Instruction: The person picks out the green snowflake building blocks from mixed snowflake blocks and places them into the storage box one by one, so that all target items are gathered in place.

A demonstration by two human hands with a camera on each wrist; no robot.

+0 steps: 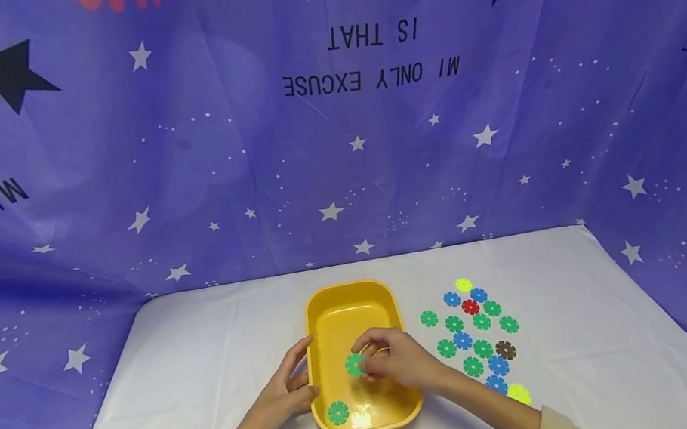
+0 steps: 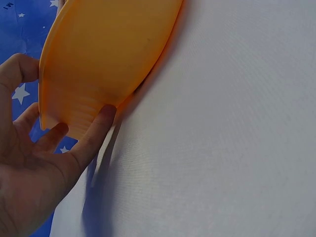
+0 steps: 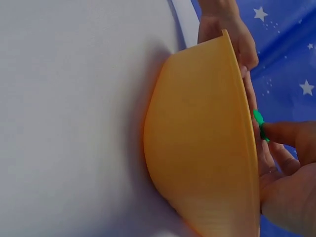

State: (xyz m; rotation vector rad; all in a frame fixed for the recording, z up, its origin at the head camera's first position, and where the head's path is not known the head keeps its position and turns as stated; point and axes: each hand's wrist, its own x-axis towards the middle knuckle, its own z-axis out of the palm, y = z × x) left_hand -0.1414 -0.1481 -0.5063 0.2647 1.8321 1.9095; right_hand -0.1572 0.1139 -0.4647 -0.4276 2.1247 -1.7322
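Observation:
My right hand [image 1: 397,362] is over the yellow tray [image 1: 347,295], with a green snowflake disc [image 1: 354,364] pinched between thumb and fingers. From the side, the right wrist view shows this disc [image 3: 260,126] edge-on, just above the rim. Inside the tray, at its near left corner, lies another green notched disc [image 1: 338,412]. My left hand [image 1: 279,398] holds the tray's left side. In the left wrist view, one digit is bent at the rim and other fingers [image 2: 98,126] press on the tray's outer wall [image 2: 108,49].
Several loose discs, among them green [image 1: 472,366], blue [image 1: 462,340], red [image 1: 470,306], brown [image 1: 505,350] and yellow [image 1: 518,394], lie flat to the tray's right. A white cloth [image 1: 215,344] covers the table; a purple star-printed curtain [image 1: 282,179] stands behind and on both sides.

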